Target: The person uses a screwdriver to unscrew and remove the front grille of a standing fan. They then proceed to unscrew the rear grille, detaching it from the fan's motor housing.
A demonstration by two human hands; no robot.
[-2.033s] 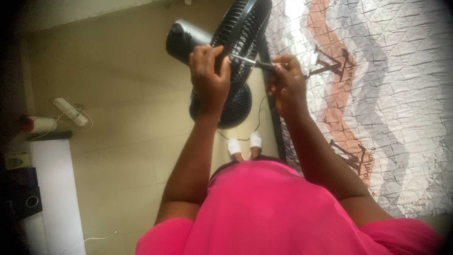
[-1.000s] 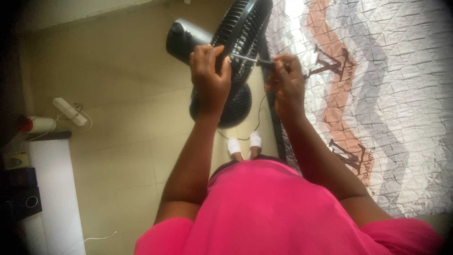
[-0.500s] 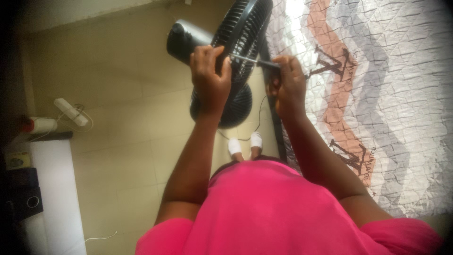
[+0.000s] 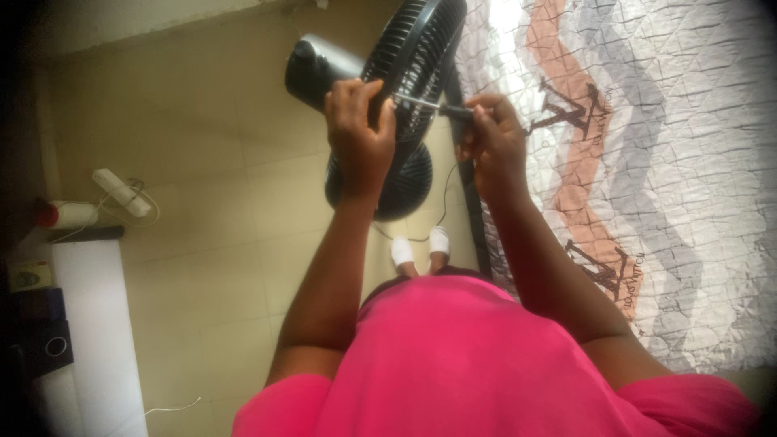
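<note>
A screwdriver [image 4: 441, 107] is grasped in the right hand [image 4: 491, 142], its tip set against the fan grille [image 4: 417, 57]. The grille edge is clenched by the left hand [image 4: 360, 137]. The fan's motor housing [image 4: 320, 69] is partly hidden; its base [image 4: 405, 182] stands on the floor beside a quilted bed [image 4: 647, 162].

The fan [image 4: 409, 77] is black all over. The bedcover [image 4: 672, 162] is quilted, with wavy grey, white and orange bands. The floor [image 4: 210, 202] is beige tile, the shirt [image 4: 453, 364] bright pink, the slippers [image 4: 421, 249] white.
</note>
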